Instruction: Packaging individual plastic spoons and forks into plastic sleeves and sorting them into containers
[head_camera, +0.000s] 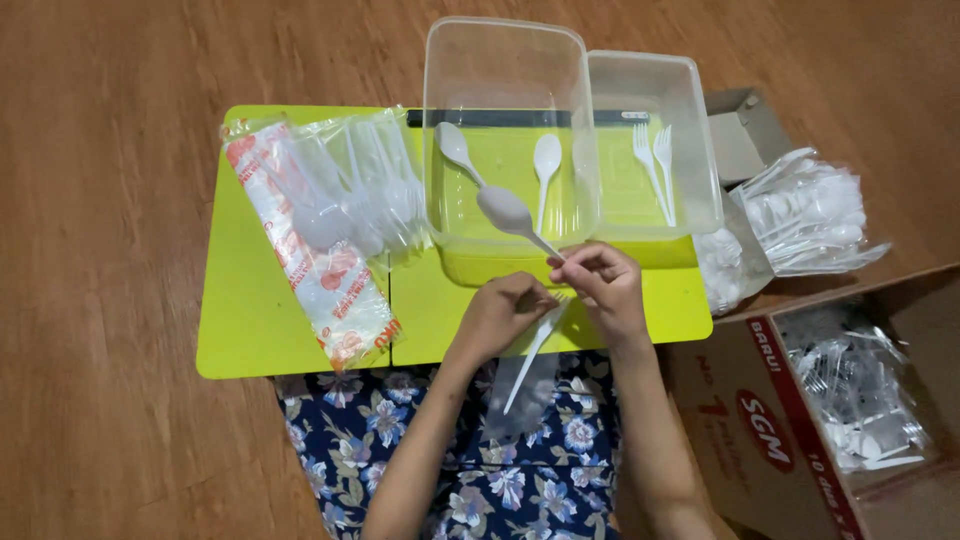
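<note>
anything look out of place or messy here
Mostly tidy. One oddity: a bag of white cutlery hangs off the green table's right edge, slumped over a small cardboard box. The clear containers hold only a few spoons and forks, lying loose but not spilled.

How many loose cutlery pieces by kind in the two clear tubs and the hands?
White plastic spoons: 3
White plastic forks: 3
Total: 6
Right hand pinches one spoon; left hand holds one fork.
</note>
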